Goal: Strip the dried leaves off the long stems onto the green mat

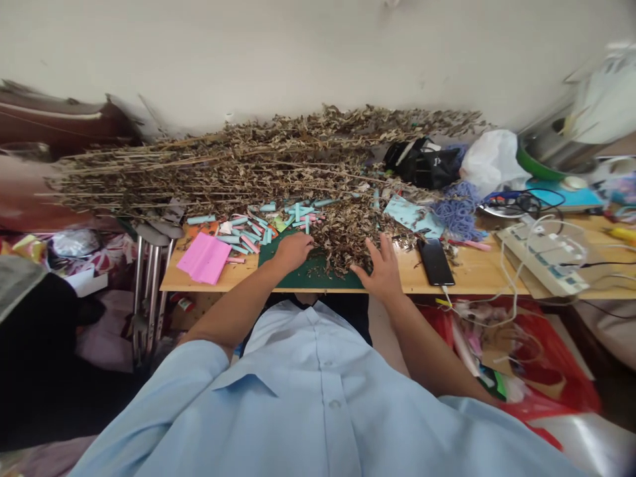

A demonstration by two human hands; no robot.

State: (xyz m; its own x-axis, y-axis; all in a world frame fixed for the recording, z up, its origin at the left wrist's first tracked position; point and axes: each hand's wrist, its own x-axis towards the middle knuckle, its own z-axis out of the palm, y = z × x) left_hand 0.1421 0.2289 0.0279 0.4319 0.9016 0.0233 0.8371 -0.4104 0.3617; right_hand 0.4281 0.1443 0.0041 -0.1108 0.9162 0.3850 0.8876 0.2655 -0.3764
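Observation:
My left hand [293, 252] rests with curled fingers at the top of a green cutting mat [311, 275], against a heap of dried brown leaves [342, 238]. Whether it pinches anything is hidden. My right hand [380, 269] is spread open, its fingertips on the edge of that heap. Long bundled stems with dried leaves [238, 169] lie across the back of the wooden table [447, 275]. Pale blue and pink paper strips [248, 228] are scattered just beyond my left hand.
A pink paper stack [203, 258] lies at the table's left. A black phone [435, 262] is to the right of my right hand, near a blue yarn tangle [458, 211]. A power strip [541, 258] with white cables sits further right. Metal crutch legs [152, 291] stand left of the table.

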